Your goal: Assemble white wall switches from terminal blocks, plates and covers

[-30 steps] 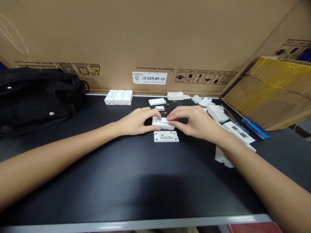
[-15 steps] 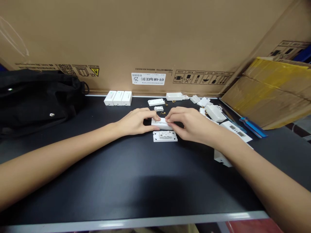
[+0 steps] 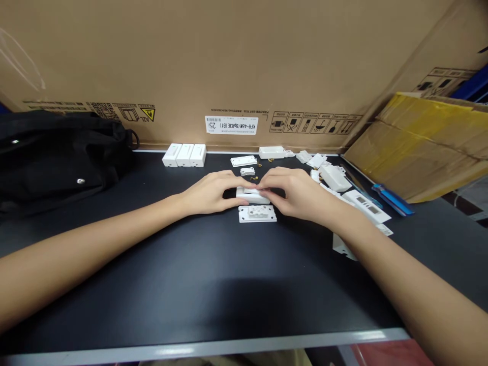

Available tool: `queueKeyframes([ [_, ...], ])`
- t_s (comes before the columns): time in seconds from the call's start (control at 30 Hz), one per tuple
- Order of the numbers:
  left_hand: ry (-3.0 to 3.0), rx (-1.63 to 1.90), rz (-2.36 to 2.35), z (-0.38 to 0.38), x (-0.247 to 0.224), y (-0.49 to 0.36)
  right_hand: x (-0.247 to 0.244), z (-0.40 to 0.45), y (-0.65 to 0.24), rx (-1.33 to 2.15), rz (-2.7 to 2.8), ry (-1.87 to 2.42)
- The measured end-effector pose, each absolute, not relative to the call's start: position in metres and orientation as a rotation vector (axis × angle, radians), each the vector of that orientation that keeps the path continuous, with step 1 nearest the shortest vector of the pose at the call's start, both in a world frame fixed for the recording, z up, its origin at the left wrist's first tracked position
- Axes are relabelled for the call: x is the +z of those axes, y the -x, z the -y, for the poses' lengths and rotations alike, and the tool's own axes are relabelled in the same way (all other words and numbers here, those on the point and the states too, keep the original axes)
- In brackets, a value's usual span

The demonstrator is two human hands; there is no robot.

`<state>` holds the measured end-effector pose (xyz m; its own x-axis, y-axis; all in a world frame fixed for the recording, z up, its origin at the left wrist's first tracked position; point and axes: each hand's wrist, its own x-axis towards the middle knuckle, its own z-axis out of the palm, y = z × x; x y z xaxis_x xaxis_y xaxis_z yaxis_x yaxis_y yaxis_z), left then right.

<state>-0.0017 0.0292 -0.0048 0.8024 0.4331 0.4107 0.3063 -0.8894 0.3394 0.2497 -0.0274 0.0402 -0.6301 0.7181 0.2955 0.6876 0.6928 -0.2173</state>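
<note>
Hands [image 3: 208, 193] [image 3: 299, 195] closer on white switch plate [image 3: 251, 196]

Switch cover [image 3: 251, 195] and faceplate [image 3: 257, 214]: smooth white plastic, faint sheen; small fittings [image 3: 254, 178]: brass-coloured metal; desk [image 3: 190, 284]: matt black; carton [image 3: 229, 66]: brown corrugated cardboard, matt; bag [image 3: 49, 162]: black cloth; packing tape [image 3: 423, 137]: glossy yellow; tool handle [image 3: 392, 200]: glossy blue plastic.
</note>
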Motion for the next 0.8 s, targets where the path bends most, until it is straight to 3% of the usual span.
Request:
queueKeyframes([
  [0.5, -2.685, 0.743, -0.557, -0.0275, -0.0064, -0.0012, 0.0430, 0.0313, -0.2426, 0.061, 2.605, 1.137],
  [0.8, -2.814, 0.772, -0.437, -0.0274, -0.0063, 0.0013, 0.0441, 0.0361, -0.2525, -0.199, 2.798, 1.067],
])
